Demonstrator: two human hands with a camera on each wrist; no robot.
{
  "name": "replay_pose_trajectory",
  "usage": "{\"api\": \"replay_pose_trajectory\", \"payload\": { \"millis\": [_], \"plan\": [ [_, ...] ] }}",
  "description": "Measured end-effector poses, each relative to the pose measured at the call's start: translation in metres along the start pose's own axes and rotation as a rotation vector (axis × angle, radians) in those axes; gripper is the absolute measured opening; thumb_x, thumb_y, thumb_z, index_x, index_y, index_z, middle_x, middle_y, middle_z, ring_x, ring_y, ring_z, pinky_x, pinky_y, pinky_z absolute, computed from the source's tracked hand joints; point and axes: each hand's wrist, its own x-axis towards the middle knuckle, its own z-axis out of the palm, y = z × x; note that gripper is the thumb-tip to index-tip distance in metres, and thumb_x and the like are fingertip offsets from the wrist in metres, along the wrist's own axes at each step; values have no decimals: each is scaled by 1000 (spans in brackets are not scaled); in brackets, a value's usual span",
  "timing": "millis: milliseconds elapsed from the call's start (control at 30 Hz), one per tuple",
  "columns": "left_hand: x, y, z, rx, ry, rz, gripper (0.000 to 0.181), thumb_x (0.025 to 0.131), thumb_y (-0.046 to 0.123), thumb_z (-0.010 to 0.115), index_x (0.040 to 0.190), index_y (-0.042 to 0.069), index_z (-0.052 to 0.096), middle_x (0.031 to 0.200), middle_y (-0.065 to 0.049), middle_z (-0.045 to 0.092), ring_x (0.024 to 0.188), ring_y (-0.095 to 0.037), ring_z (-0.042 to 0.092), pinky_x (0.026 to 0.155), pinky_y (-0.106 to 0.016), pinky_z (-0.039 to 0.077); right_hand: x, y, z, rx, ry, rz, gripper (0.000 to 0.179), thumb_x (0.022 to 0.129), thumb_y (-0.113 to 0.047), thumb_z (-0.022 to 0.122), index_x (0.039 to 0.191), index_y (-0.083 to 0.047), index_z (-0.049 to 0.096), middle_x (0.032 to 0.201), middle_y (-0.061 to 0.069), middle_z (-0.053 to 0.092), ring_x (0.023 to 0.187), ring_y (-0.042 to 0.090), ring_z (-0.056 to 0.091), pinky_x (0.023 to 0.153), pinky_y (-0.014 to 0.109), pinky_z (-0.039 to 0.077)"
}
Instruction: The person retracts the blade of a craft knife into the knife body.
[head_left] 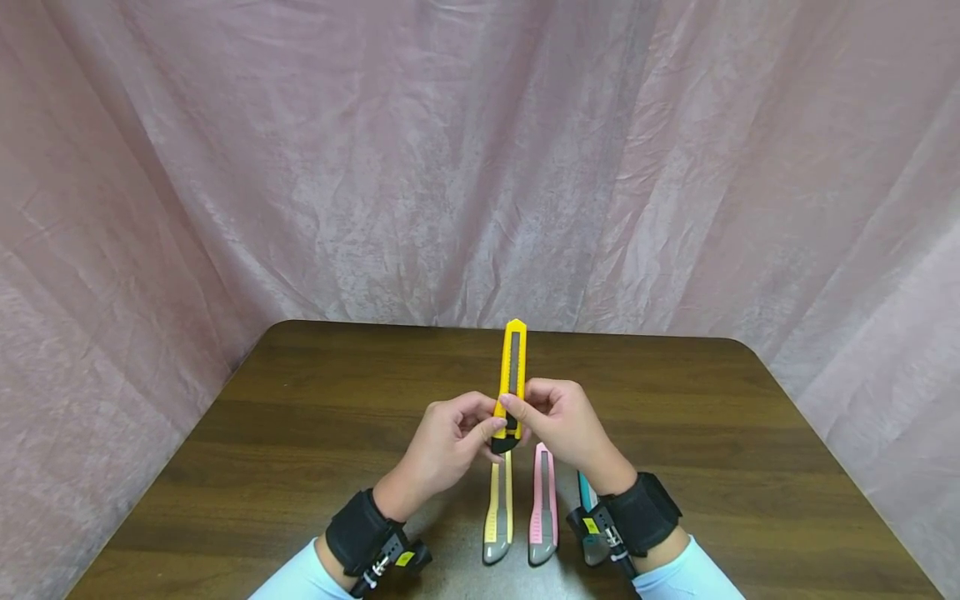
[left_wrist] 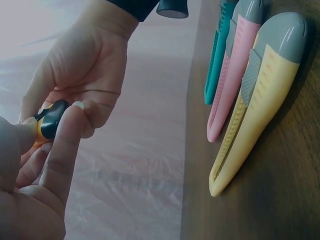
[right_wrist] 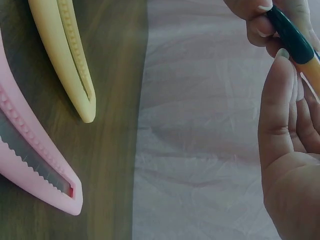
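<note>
A bright yellow utility knife (head_left: 513,367) with a black end cap is held up above the table, its yellow tip pointing away from me. My left hand (head_left: 444,440) pinches it near the black end, thumb on top. My right hand (head_left: 568,423) grips its other side a little higher up, the thumb lying across the body. In the left wrist view the black end cap (left_wrist: 54,119) shows between the fingers of both hands. The right wrist view shows the same dark cap (right_wrist: 291,36) at the upper right. No blade is seen sticking out of the tip.
On the brown wooden table (head_left: 300,467) lie a pale yellow utility knife (head_left: 498,512), a pink one (head_left: 543,508) and a teal one (head_left: 587,492), side by side. My right wrist partly covers the teal one. A pinkish curtain (head_left: 420,167) hangs behind the table.
</note>
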Motion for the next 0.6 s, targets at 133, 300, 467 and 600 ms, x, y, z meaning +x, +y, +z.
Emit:
{"api": "replay_pose_trajectory", "payload": {
  "millis": [133,300,467,600],
  "plan": [
    [0,0,0,2,5,-1,12,88,9,65,100,12,62,84,-2,65,65,-18,65,53,-37,57,0,0,1,6,0,28,10,90,-5,65,80,-2,65,63,12,58,47,20,54,43,30,52],
    [0,2,1,6,11,4,12,88,9,65,99,12,62,83,-1,65,65,-18,65,52,-33,57,-1,-1,1,7,13,10,7,88,-3,67,81,-2,65,64,13,58,48,20,54,44,29,52],
    [1,2,2,-7,2,15,12,88,8,65,99,11,61,83,-1,64,65,-19,65,52,-33,57,-2,-1,0,25,9,-6,6,86,1,67,81,-2,65,64,13,59,48,20,53,43,26,51],
    [1,1,2,-4,6,12,12,89,8,65,100,12,61,83,-1,64,65,-19,65,52,-32,57,-2,0,0,37,1,-9,6,85,2,68,82,-1,64,66,14,59,48,21,53,44,27,52]
  ]
}}
